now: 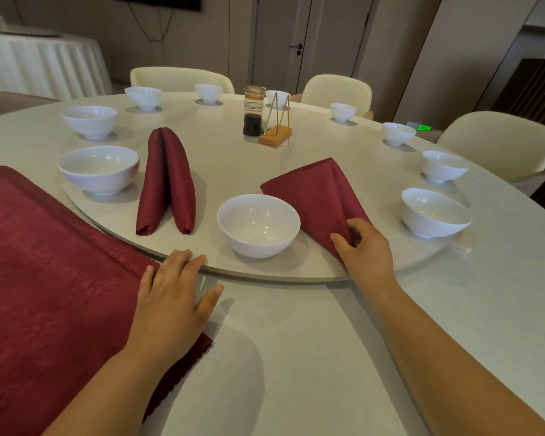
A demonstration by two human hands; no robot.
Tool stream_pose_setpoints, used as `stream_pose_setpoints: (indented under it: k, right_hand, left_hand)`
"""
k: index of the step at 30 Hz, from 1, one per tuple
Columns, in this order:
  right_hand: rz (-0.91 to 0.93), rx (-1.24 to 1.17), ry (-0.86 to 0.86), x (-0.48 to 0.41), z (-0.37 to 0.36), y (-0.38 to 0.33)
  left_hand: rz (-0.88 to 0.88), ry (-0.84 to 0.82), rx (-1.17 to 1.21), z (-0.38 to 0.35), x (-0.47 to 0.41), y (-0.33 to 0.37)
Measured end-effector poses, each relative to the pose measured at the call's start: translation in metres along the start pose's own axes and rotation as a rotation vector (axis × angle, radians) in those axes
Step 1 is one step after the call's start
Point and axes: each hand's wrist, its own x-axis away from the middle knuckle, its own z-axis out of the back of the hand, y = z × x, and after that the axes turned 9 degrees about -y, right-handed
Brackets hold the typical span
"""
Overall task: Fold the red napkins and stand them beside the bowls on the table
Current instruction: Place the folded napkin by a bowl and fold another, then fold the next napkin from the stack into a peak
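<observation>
Nearest on the worktop [296,357], left hand [170,297] lies flat, fingers straight, on the unfolded napkin [44,278]; right hand [364,250] pinches the folded napkin [318,196], just right of the near bowl [258,225] at the turntable [280,273] rim; standing napkin [167,184] done; far bowls [398,132] lack napkins, so most remain; centre mostly open.

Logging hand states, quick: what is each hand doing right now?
Left hand: open, resting flat on the unfolded napkin.
Right hand: grip closed on the triangular napkin.
</observation>
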Motion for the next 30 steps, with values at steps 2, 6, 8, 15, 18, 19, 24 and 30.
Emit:
stream_pose_setpoints:
  k: [2,6,8,15,18,19,24,30]
  right_hand:
    - [-0.001,0.009,-0.012,0.001,-0.001,0.001]
    - [-0.012,0.032,0.001,0.002,0.002,0.004]
    - [0.015,0.056,0.019,0.003,0.004,0.006]
    - [0.026,0.073,0.008,-0.001,0.016,0.017]
    - [-0.003,0.073,-0.078,-0.003,0.018,0.023]
    - [-0.008,0.063,-0.087,-0.003,0.018,0.024]
    - [-0.035,-0.013,-0.1,-0.004,0.019,0.025]
    - [-0.033,0.003,-0.066,0.013,0.025,0.021]
  left_hand:
    - [0.006,-0.003,0.013,0.001,0.0,0.001]
    - [0.008,0.008,0.046,0.002,0.0,0.001]
    - [0.012,0.006,0.048,0.002,-0.001,0.002]
    - [0.029,0.0,0.066,0.002,-0.001,0.003]
    - [0.027,0.011,0.078,0.002,-0.002,0.002]
    - [0.029,0.011,0.077,0.002,-0.001,0.002]
    - [0.039,0.0,0.075,0.002,-0.002,0.003]
    - [0.035,-0.025,0.102,0.002,0.0,0.003]
